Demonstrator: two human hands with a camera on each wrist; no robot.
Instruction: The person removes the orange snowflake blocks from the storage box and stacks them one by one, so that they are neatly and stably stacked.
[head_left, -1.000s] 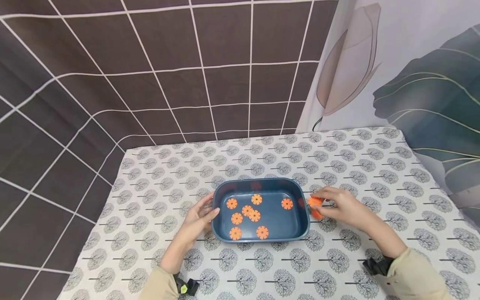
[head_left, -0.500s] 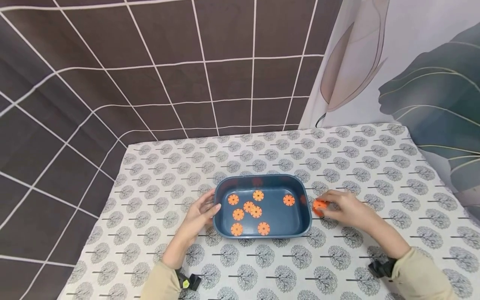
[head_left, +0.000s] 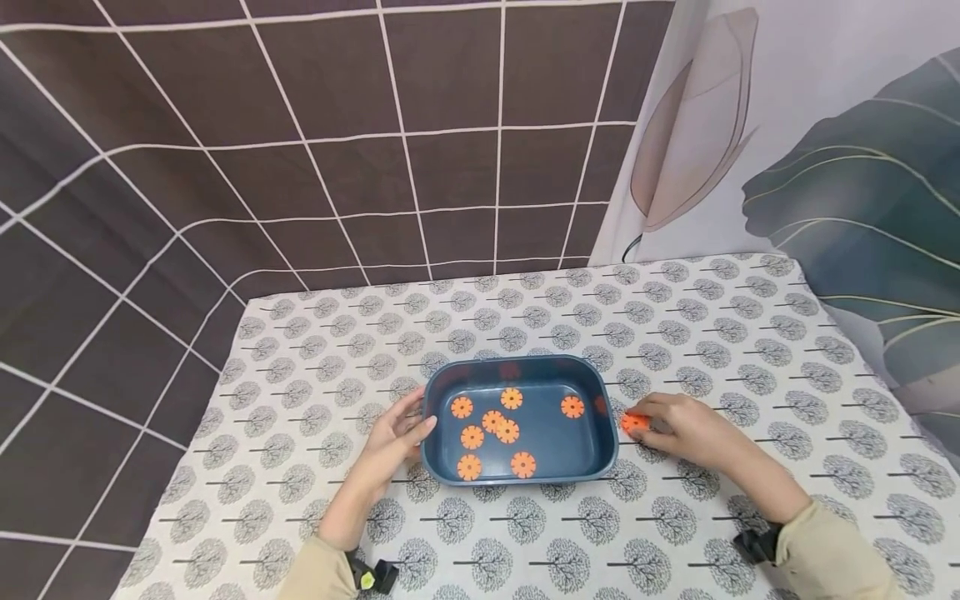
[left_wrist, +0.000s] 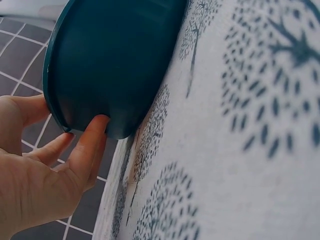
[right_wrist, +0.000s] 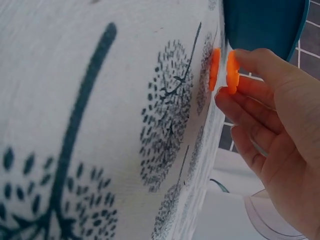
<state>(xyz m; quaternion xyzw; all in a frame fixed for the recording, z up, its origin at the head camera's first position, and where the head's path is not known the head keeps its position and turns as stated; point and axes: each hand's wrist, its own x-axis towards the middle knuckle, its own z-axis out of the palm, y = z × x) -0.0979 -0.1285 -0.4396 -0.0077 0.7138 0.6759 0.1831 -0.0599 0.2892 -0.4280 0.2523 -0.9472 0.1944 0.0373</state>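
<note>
A dark blue rectangular tub (head_left: 547, 433) stands on the cloth with several orange notched discs (head_left: 572, 407) lying flat inside. At its left end my left hand (head_left: 386, 450) grips the tub, the thumb at the rim and the other fingers against the outer wall, as the left wrist view shows. Just beyond the tub's right end, my right hand (head_left: 686, 427) pinches an orange notched disc (right_wrist: 232, 72) between thumb and fingers. Close beneath it in the right wrist view, a second orange disc (right_wrist: 214, 70) lies on the cloth, with a narrow gap between the two.
A white cloth (head_left: 337, 500) printed with grey trees covers the table. Behind it hangs a dark curtain (head_left: 442, 92) with white grid lines. A pale curtain (head_left: 787, 125) with large leaf shapes hangs at the right.
My right hand has lowered toward the cloth with the pinched disc, which now hides most of the disc below in the head view. My left hand keeps its grip on the tub.
</note>
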